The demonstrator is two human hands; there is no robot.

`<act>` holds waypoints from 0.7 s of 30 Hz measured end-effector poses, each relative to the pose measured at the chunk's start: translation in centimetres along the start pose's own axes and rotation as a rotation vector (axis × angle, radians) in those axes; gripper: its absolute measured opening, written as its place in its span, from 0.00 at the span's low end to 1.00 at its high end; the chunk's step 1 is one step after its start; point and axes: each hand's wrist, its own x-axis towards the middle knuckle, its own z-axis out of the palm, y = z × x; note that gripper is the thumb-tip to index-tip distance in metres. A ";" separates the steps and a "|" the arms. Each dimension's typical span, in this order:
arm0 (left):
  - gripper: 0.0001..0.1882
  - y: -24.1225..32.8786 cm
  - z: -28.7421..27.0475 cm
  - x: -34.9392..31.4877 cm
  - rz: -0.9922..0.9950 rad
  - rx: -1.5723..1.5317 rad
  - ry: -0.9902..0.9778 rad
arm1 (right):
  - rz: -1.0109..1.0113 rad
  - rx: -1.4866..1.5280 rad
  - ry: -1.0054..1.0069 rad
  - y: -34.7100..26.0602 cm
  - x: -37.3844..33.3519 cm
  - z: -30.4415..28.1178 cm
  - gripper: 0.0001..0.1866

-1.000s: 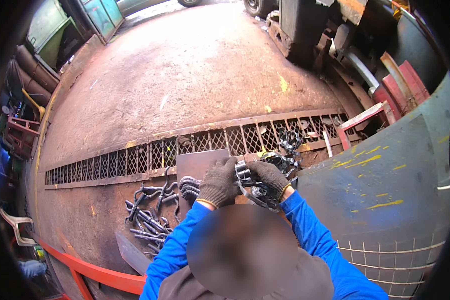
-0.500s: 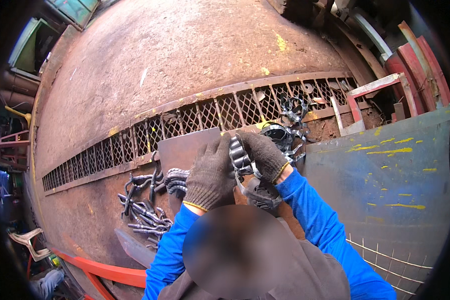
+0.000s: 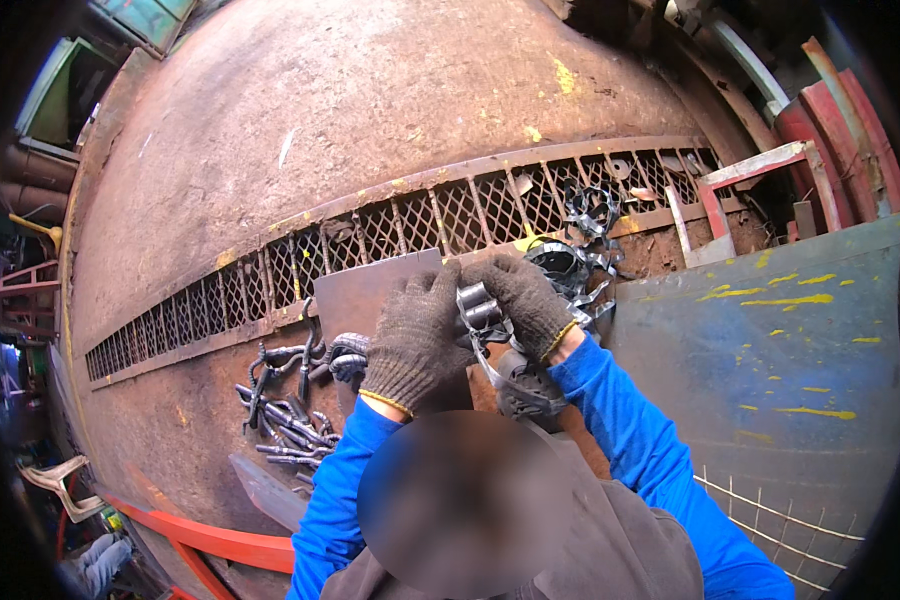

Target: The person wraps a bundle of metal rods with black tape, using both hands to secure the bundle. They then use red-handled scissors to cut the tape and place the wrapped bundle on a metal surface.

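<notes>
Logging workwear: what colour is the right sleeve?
The right sleeve is bright blue, showing best in the head view.

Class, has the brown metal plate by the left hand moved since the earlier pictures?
No: judged against the floor grate, the plate sits in the same place.

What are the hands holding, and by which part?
Shiny cylindrical pieces: the gloved left hand has their left side, the gloved right hand their right. Exactly where the fingertips grip is hidden.
</notes>
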 end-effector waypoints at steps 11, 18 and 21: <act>0.38 0.2 -0.2 0.0 -0.007 0.029 -0.004 | -0.081 -0.158 0.018 -0.8 -0.3 0.5 0.16; 0.38 0.5 0.1 -0.2 0.028 0.039 0.090 | -0.095 -0.158 -0.019 -0.5 0.3 0.0 0.16; 0.38 0.8 0.0 -0.4 -0.023 -0.014 0.044 | -0.044 -0.017 -0.038 -0.2 0.5 -0.3 0.16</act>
